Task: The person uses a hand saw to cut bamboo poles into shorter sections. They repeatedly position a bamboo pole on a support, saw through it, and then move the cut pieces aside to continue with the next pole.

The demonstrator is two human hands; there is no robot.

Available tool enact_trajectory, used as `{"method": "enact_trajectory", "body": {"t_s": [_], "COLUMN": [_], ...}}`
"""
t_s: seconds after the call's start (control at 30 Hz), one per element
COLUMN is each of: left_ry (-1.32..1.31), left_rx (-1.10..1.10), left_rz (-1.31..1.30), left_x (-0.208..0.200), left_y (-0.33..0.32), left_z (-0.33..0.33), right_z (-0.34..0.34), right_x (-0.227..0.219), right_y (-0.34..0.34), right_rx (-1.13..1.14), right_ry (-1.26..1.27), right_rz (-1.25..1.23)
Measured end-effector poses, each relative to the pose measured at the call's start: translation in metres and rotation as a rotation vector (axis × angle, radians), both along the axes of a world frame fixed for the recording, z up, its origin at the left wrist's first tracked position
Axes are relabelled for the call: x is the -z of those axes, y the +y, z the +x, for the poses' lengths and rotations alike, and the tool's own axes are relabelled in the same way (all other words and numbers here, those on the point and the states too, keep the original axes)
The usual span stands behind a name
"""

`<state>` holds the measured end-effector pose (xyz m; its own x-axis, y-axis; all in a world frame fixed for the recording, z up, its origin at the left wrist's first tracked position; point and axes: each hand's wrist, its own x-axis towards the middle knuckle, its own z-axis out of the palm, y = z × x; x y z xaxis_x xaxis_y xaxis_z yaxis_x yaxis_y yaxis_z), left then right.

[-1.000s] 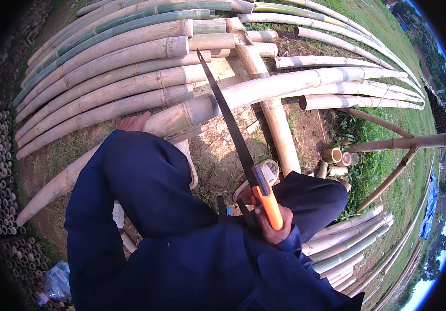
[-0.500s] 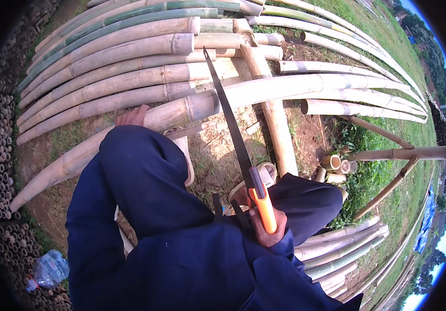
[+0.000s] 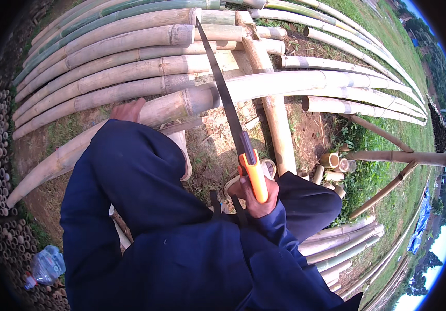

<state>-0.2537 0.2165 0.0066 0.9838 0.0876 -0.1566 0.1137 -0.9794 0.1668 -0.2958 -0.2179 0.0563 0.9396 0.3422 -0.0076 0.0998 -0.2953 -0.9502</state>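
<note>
The long bamboo pole (image 3: pixel 171 105) runs crosswise under the left fingers, its tail curving down past them on the near left, its sunlit length stretching far off to the right, ahead of the right fingers. Over it, right of the left fingers, slants the handsaw (image 3: pixel 231 113), its dark blade pointing away from the right fingers; how deep the teeth sit cannot be told. The right hand (image 3: pixel 264 203) has its fingers wrapped round the orange handle (image 3: pixel 255 179); the left hand (image 3: pixel 128 110) lies on the pole, though whether its fingers grip or only press cannot be seen. Since half a second ago, the saw and right hand have slid forward, so more blade reaches beyond the pole; the left hand has kept about the same spot on it. Just beyond the left fingers lies a row of bamboo poles (image 3: pixel 129 43), with cut ends near the blade's tip. A cross pole (image 3: pixel 280 129) passes beneath the long one, ahead of the right fingers. Between the hands, a patch of ground (image 3: pixel 210 166) leaves room beside the blade. The left knee (image 3: pixel 129 140) crowds close below the left fingers; short bamboo pieces (image 3: pixel 329 160) lie apart, right of the right fingers.
</note>
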Motion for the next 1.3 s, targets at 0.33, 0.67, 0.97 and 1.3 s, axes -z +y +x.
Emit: {"method": "enact_trajectory", "body": {"t_s": [0.33,0.67,0.97,1.3], "left_ry": [0.004,-0.012,-0.021,-0.035], "left_rx": [-0.023,-0.018,-0.024,0.001], "left_rz": [-0.008,-0.008,-0.006,0.004], "left_x": [0.005,0.009,0.011,0.010], "left_y": [0.001,0.008,0.011,0.012], "left_z": [0.004,0.009,0.011,0.010], "right_z": [0.015,0.003,-0.029,-0.008], "right_x": [0.009,-0.002,0.000,-0.004], "right_y": [0.014,0.005,-0.026,-0.002], "right_rx": [0.015,-0.028,-0.014,0.001], "right_ry": [0.027,-0.075,-0.229,0.008], "right_rz": [0.046,-0.025,-0.060,-0.028]}}
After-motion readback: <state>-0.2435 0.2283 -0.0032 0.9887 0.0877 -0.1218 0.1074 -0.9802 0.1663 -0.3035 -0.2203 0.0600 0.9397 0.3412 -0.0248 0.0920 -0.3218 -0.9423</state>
